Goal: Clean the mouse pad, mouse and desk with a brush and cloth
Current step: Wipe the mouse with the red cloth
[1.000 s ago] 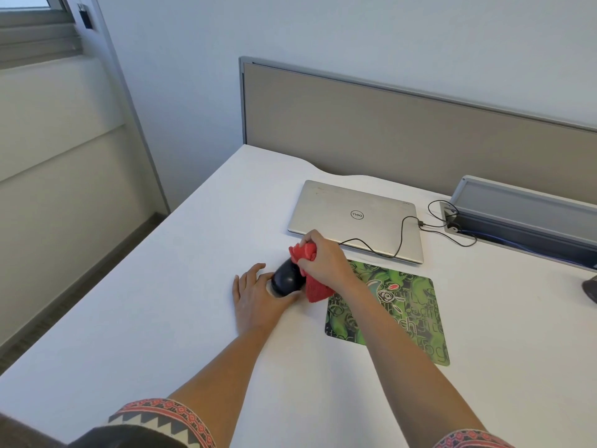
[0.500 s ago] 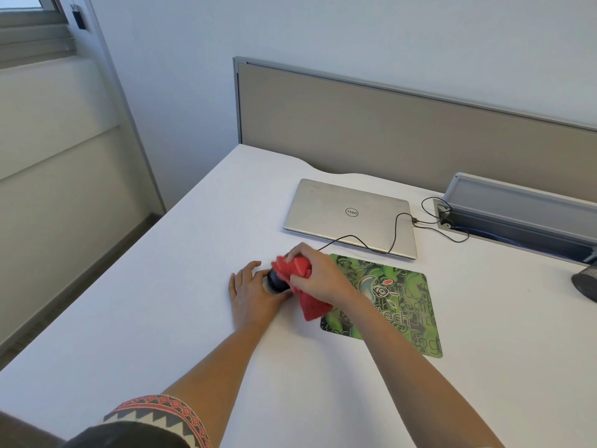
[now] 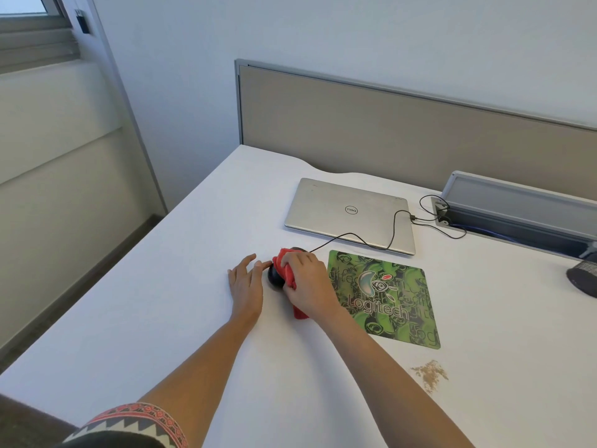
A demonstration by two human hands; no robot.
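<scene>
A black wired mouse point(image 3: 275, 277) lies on the white desk point(image 3: 181, 286), just left of the green Logitech mouse pad point(image 3: 384, 299). My right hand point(image 3: 308, 286) grips a red cloth point(image 3: 287, 270) and presses it onto the top of the mouse, hiding most of it. My left hand point(image 3: 247, 282) lies flat on the desk with straight fingers, its fingertips touching the mouse's left side. The mouse cable runs back toward the laptop. No brush is in view.
A shut silver laptop point(image 3: 350, 213) sits behind the pad, with a black cable point(image 3: 395, 227) running to a grey cable tray point(image 3: 517, 215) at the right. A patch of brown crumbs point(image 3: 429, 375) lies near the pad's front corner. A dark object point(image 3: 583, 279) sits at the right edge.
My right hand with the red cloth has rubbed over the mouse, first toward the left, then back over its top. The left hand stays beside the mouse. The camera has tilted down.
</scene>
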